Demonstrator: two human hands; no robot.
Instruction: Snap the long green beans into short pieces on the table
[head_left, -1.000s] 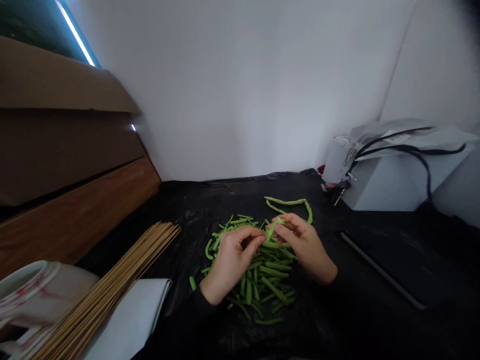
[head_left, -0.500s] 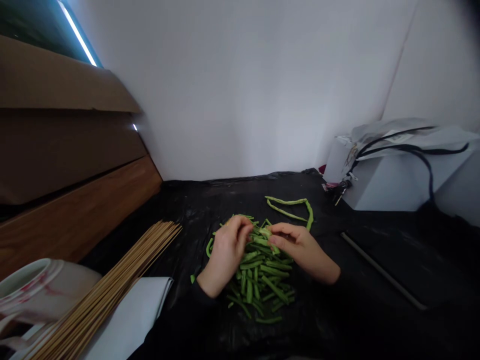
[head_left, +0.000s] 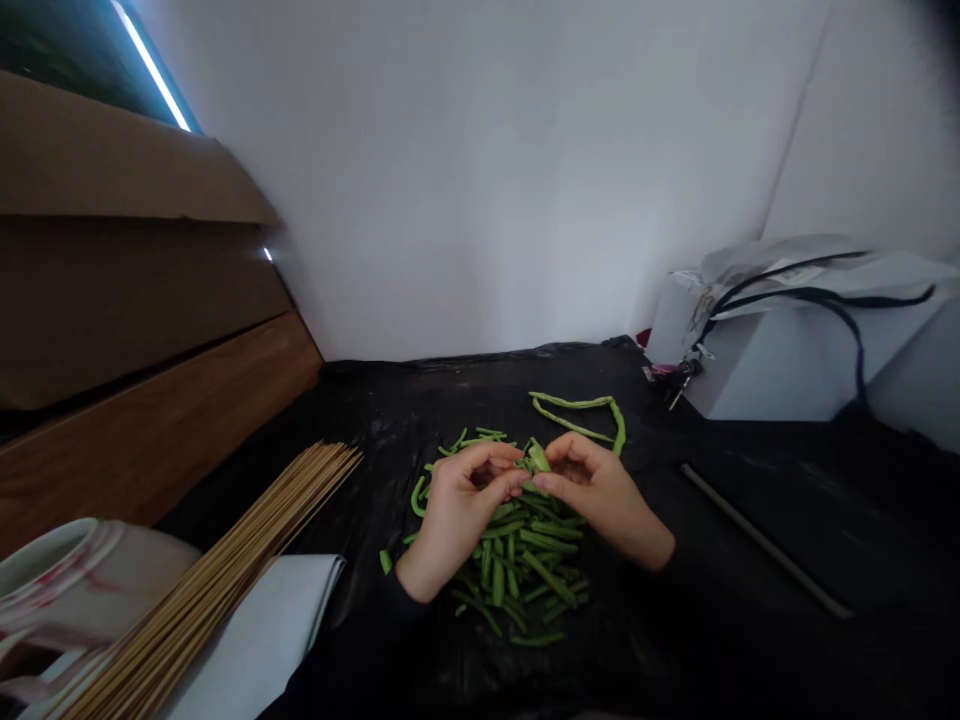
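Between my two hands, just above a heap of snapped green bean pieces (head_left: pixel 525 560), is a short piece of green bean (head_left: pixel 538 458). My left hand (head_left: pixel 465 500) pinches its left end between thumb and fingers. My right hand (head_left: pixel 596 490) grips the right side of it, thumb below and fingers curled behind. The fingertips hide part of the piece. Behind the right hand lies a long, bent green bean (head_left: pixel 577 404) on the black sheet, pale and whole-looking. One small bean bit (head_left: pixel 385 561) rests apart, left of my left wrist.
Black plastic sheeting (head_left: pixel 420 395) covers the table up to the white wall. At left are a bundle of thin wooden sticks (head_left: pixel 247 550), a folded white sheet (head_left: pixel 262 630) and a stained mug (head_left: pixel 97 570). A dark rod (head_left: pixel 765 540) and a white box (head_left: pixel 795 360) with black straps are at right.
My left hand has moved right, and its fingertips now meet the right hand's at the bean piece. The right hand has turned slightly, and the piece is tilted more upright.
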